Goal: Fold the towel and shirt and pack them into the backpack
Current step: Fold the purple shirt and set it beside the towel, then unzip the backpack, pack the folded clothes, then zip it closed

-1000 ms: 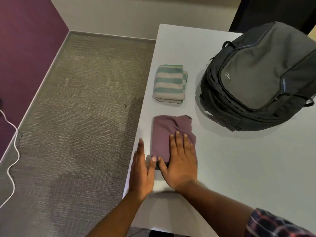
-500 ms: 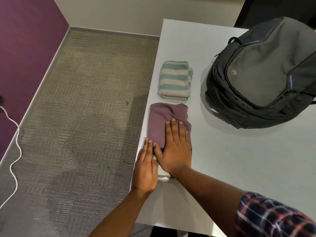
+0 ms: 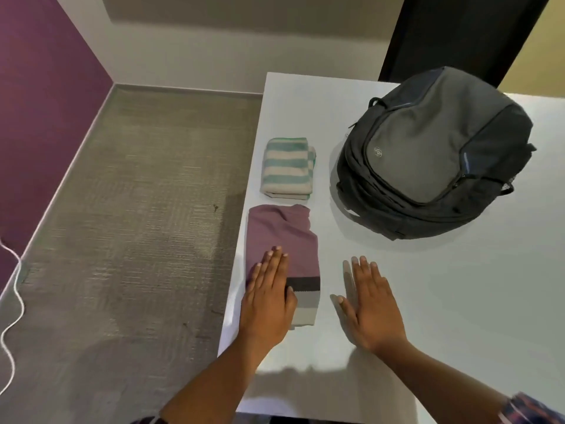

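Head view: a left hand point(image 3: 269, 298) lies flat, fingers spread, on the folded mauve cotton shirt point(image 3: 282, 240) near the white table point(image 3: 428, 286) edge; the right hand point(image 3: 371, 310) hovers flat, empty, beside it. Folding looks finished, the striped teal-and-cream towel point(image 3: 287, 168) already stacked; next, opening the closed grey fabric backpack point(image 3: 428, 154).

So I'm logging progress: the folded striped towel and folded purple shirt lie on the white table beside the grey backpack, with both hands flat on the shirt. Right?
Not quite. In the head view only the left hand rests on the purple shirt; the right hand is flat on the white table beside it.
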`<state>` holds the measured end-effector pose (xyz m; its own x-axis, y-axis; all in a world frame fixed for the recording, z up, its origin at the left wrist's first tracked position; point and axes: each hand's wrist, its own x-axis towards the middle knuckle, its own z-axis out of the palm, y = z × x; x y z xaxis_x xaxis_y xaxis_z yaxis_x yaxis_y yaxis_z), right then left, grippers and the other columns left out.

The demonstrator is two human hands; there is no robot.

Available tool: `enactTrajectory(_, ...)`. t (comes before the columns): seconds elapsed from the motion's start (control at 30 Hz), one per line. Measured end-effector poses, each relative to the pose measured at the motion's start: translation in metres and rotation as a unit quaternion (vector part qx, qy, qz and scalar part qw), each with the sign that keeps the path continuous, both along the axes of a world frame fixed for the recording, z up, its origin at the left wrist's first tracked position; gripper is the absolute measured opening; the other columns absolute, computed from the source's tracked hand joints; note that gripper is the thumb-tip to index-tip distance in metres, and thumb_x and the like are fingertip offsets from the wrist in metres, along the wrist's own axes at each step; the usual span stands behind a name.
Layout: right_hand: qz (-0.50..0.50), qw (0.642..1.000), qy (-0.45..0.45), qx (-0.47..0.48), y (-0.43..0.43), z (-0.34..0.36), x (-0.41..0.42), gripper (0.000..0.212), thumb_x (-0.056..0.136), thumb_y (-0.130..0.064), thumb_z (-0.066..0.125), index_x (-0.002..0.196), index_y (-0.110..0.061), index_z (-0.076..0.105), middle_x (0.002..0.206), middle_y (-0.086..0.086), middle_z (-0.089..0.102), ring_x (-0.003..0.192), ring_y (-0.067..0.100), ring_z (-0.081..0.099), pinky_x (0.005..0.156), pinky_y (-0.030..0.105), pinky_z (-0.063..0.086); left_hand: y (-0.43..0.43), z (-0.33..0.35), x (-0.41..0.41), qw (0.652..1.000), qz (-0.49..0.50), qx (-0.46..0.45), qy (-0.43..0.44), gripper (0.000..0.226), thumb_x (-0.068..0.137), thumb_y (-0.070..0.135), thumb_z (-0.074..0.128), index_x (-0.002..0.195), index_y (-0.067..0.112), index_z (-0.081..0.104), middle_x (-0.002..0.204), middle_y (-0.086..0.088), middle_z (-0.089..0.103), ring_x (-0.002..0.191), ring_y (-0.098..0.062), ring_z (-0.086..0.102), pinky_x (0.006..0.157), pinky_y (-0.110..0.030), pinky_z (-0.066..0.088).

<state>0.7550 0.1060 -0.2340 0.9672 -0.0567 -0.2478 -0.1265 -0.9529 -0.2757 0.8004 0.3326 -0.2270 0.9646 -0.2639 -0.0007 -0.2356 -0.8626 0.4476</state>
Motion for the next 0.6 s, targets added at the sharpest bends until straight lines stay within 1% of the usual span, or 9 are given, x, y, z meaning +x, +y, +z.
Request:
enactTrajectory(0.1, -0.001, 0.999, 0.028, -0.027, -0.026, -0.007, -0.020, 0.073, 0.098, -0.064, 0.011, 0.154, -0.027, -0.017, 0.161, -0.008, -0.022, 0.149, 0.016, -0.022, 0.124, 0.043, 0.005, -0.010, -0.010, -0.001, 0.998, -0.018, 0.064, 0.004, 0.064, 0.099, 0.047, 0.027, 0.153, 0.014, 0.023, 0.162, -0.002, 0.016, 0.150, -0.017, 0.010, 0.117, -0.037, 0.013)
enactTrajectory(0.2, 0.000, 0.998, 0.049, -0.037, -0.041, -0.009, -0.024, 0.073, 0.096, -0.065, 0.006, 0.153, -0.026, -0.018, 0.160, -0.007, -0.026, 0.148, 0.017, -0.023, 0.123, 0.045, 0.007, -0.012, -0.018, -0.002, 0.993, -0.031, 0.114, 0.007, 0.068, 0.099, 0.053, 0.020, 0.152, 0.012, 0.026, 0.162, -0.004, 0.018, 0.150, -0.020, 0.011, 0.117, -0.039, 0.017)
enactTrajectory(0.27, -0.015, 0.999, 0.036, -0.030, -0.045, 0.000, -0.013, 0.075, 0.096, -0.066, 0.007, 0.155, -0.025, -0.016, 0.161, -0.007, -0.023, 0.148, 0.017, -0.023, 0.124, 0.044, 0.005, -0.012, -0.020, -0.002, 0.994, -0.028, 0.103, 0.005, 0.068, 0.098, 0.054, 0.022, 0.151, 0.012, 0.029, 0.161, -0.003, 0.019, 0.149, -0.020, 0.013, 0.118, -0.039, 0.019)
enactTrajectory(0.33, -0.026, 0.999, -0.004, -0.028, -0.049, 0.015, 0.008, 0.077, 0.095, -0.067, 0.008, 0.157, -0.023, -0.006, 0.163, -0.004, -0.014, 0.151, 0.020, -0.014, 0.124, 0.043, 0.005, -0.012, -0.021, -0.002, 0.996, -0.028, 0.080, 0.002, 0.067, 0.097, 0.053, 0.027, 0.150, 0.012, 0.031, 0.161, -0.003, 0.021, 0.149, -0.020, 0.016, 0.118, -0.039, 0.021)
enactTrajectory(0.37, -0.022, 0.999, -0.033, -0.033, -0.053, 0.023, 0.021, 0.076, 0.096, -0.065, 0.013, 0.158, -0.022, 0.001, 0.164, -0.002, -0.007, 0.152, 0.022, -0.008, 0.123, 0.043, 0.007, -0.012, -0.022, -0.002, 0.997, -0.031, 0.075, -0.001, 0.067, 0.097, 0.052, 0.030, 0.150, 0.011, 0.032, 0.160, -0.004, 0.022, 0.148, -0.020, 0.018, 0.117, -0.040, 0.023)
enactTrajectory(0.43, -0.003, 0.995, -0.085, -0.053, -0.062, 0.036, 0.047, 0.073, 0.098, -0.056, 0.031, 0.157, -0.018, 0.010, 0.165, 0.002, 0.005, 0.152, 0.023, 0.000, 0.123, 0.045, 0.013, -0.012, -0.022, -0.003, 0.996, -0.039, 0.075, -0.009, 0.067, 0.097, 0.050, 0.034, 0.149, 0.008, 0.034, 0.159, -0.007, 0.027, 0.147, -0.023, 0.022, 0.116, -0.041, 0.026)
enactTrajectory(0.47, 0.007, 0.993, -0.096, -0.067, -0.067, 0.041, 0.059, 0.073, 0.098, -0.051, 0.039, 0.157, -0.018, 0.011, 0.165, 0.003, 0.007, 0.152, 0.023, 0.001, 0.123, 0.045, 0.014, -0.012, -0.022, -0.003, 0.996, -0.041, 0.075, -0.013, 0.066, 0.097, 0.049, 0.035, 0.148, 0.007, 0.035, 0.158, -0.009, 0.028, 0.147, -0.024, 0.024, 0.116, -0.042, 0.027)
enactTrajectory(0.53, 0.022, 0.991, -0.090, -0.096, -0.074, 0.048, 0.082, 0.079, 0.094, -0.043, 0.053, 0.157, -0.017, 0.013, 0.165, 0.004, 0.005, 0.152, 0.025, 0.001, 0.123, 0.045, 0.013, -0.013, -0.023, -0.004, 0.996, -0.044, 0.076, -0.018, 0.065, 0.098, 0.047, 0.033, 0.148, 0.006, 0.035, 0.157, -0.010, 0.029, 0.146, -0.025, 0.025, 0.116, -0.043, 0.025)
enactTrajectory(0.6, 0.027, 0.991, -0.071, -0.108, -0.078, 0.053, 0.099, 0.080, 0.090, -0.039, 0.060, 0.156, -0.019, 0.019, 0.166, 0.007, 0.002, 0.152, 0.028, 0.002, 0.122, 0.046, 0.012, -0.013, -0.024, -0.004, 0.996, -0.043, 0.080, -0.011, 0.065, 0.100, 0.049, 0.025, 0.149, 0.007, 0.033, 0.158, -0.010, 0.027, 0.147, -0.025, 0.022, 0.118, -0.042, 0.020)
